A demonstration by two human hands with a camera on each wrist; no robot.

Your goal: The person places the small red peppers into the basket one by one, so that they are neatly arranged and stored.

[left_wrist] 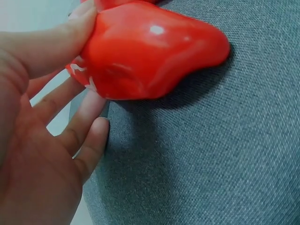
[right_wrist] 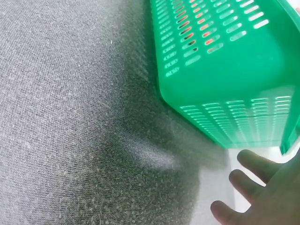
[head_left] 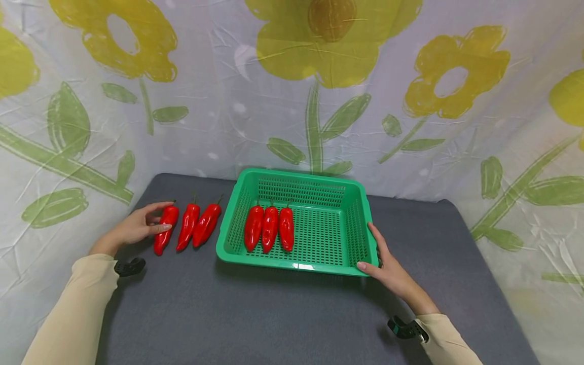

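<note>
My left hand (head_left: 139,224) holds a glossy red pepper (head_left: 166,230) between thumb and fingers, at the left end of a group on the table. In the left wrist view the thumb presses on the stem end of this pepper (left_wrist: 150,51), and its tip points away from the palm. Close by on the right lie two more red peppers (head_left: 187,226) (head_left: 207,225). A green perforated basket (head_left: 296,266) has three red peppers (head_left: 269,229) side by side in its left half. Touching the basket's front right corner is my right hand (head_left: 388,266), thumb over the rim, other fingers extended outside.
The dark grey tabletop (head_left: 255,319) runs under everything. Behind and beside it hangs a pale cloth (head_left: 219,116) printed with yellow flowers. A black band (head_left: 130,266) is on the left wrist, and another band (head_left: 406,329) on the right.
</note>
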